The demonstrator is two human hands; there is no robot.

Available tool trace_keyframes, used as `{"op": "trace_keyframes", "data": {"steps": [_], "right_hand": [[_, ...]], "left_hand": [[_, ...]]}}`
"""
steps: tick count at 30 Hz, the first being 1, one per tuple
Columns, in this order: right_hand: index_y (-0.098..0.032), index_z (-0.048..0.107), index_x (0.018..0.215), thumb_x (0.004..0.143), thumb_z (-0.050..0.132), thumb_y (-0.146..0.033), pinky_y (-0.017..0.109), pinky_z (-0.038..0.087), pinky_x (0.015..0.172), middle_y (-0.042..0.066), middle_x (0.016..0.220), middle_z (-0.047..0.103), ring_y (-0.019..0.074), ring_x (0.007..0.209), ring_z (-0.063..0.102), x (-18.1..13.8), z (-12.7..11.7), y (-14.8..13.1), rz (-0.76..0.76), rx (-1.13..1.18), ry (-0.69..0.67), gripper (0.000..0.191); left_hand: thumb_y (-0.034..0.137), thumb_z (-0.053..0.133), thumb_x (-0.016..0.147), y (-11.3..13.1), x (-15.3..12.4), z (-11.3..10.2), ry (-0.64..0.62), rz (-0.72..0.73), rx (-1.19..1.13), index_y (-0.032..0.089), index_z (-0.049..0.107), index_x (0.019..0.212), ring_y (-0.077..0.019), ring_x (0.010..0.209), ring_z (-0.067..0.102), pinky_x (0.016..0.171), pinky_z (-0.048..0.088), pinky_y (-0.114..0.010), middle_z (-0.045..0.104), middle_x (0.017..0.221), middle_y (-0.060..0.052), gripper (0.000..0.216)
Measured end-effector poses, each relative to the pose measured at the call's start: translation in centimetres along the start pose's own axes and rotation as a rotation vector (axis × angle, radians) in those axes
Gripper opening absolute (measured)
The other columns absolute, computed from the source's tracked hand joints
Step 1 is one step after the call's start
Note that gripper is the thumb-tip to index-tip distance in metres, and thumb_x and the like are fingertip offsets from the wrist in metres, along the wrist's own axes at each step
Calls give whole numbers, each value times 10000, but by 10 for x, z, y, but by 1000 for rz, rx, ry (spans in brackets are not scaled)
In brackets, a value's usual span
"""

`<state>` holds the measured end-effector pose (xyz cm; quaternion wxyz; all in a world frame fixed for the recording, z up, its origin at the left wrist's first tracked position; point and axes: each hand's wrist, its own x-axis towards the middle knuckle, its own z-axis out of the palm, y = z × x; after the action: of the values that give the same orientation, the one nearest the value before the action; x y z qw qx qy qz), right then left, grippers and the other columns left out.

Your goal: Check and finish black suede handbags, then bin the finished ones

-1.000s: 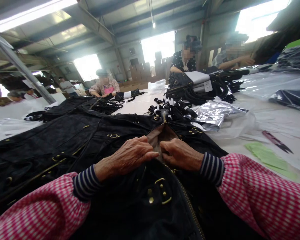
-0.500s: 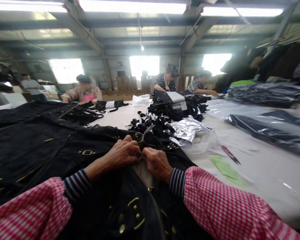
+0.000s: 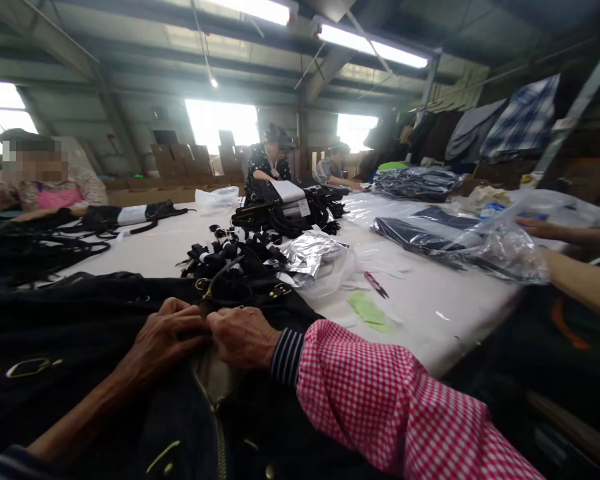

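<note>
A black garment (image 3: 145, 427) with brass fittings and a metal zip (image 3: 221, 440) lies on the table in front of me. My left hand (image 3: 173, 333) is closed, its fingers pinching the garment's edge at the top of the front opening. Right beside it, my right hand (image 3: 243, 335) is closed on the same edge, knuckles up. The fingertips and the exact part they grip are hidden. Just beyond the hands, a dark strap (image 3: 225, 270) curves up. A gold-coloured buckle (image 3: 29, 367) shows on the garment at left.
Black straps (image 3: 235, 250) are heaped beyond the garment, with crumpled silver plastic (image 3: 314, 253) beside them. Thread snips (image 3: 377, 285) and green paper (image 3: 369, 311) lie to the right. A co-worker's arms (image 3: 580, 273) reach over plastic-wrapped garments (image 3: 425, 233). Other people work across the white table (image 3: 430, 320).
My view has turned to the right, so the hands and garment appear further left. A co-worker's arms now show at the right edge. Both hands still pinch the garment close together.
</note>
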<state>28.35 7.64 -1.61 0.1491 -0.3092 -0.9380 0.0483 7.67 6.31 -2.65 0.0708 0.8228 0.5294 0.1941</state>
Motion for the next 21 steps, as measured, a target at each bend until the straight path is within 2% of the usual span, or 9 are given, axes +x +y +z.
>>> {"op": "trace_keyframes", "data": {"steps": [2,5,8,11,13,15,18,21], "right_hand": [[-186,646,1126,931,570,-260,294,492,734,65,1140,721,222,946,701,-14,-23,6,-32,59,6,223],[-192,706,1003,953,594,-227,269,481,834,35,1047,745,179,953,693,-57,-71,39,33,156,163,128],[-160,724,902,919,599,-191,250,485,751,32,873,734,149,773,677,-121,-120,99,313,181,332,130],[-138,689,802,865,595,-210,240,477,615,24,712,676,140,595,634,-181,-147,165,661,148,435,135],[-131,684,786,840,577,-207,238,480,598,36,708,680,146,591,643,-205,-147,198,785,111,415,142],[-131,692,802,834,576,-215,236,488,614,41,723,695,150,610,659,-213,-135,215,815,108,363,147],[-146,710,819,837,616,-250,235,479,646,28,714,699,151,642,664,-200,-113,221,800,98,294,141],[-161,712,788,817,696,-310,254,435,652,35,711,698,171,690,651,-178,-102,219,803,20,235,152]], "left_hand": [[486,618,866,-5,-2,4,47,20,6,283,788,864,-277,1074,539,898,470,-355,712,962,-43,264],[534,631,853,-12,-4,9,100,33,-30,302,788,891,-292,1149,530,969,480,-371,730,1051,-34,283],[583,623,859,-15,-6,13,108,-2,-85,331,779,902,-280,1181,526,1013,469,-360,736,1061,8,299],[618,598,872,-17,-7,16,94,-72,-132,318,776,898,-259,1112,577,1012,463,-349,729,1076,6,349],[653,591,862,-19,-7,17,89,-114,-151,310,774,895,-257,1065,603,1003,464,-354,728,1086,-5,390],[677,591,849,-21,-7,18,97,-131,-147,322,773,882,-261,1052,612,1000,467,-362,732,1073,-2,399],[685,572,858,-20,-8,18,78,-127,-133,343,770,874,-255,1042,618,988,477,-358,735,1050,4,395],[715,454,904,-17,-8,19,68,-99,-62,319,771,867,-245,1030,623,949,504,-336,732,1049,-22,509]]}}
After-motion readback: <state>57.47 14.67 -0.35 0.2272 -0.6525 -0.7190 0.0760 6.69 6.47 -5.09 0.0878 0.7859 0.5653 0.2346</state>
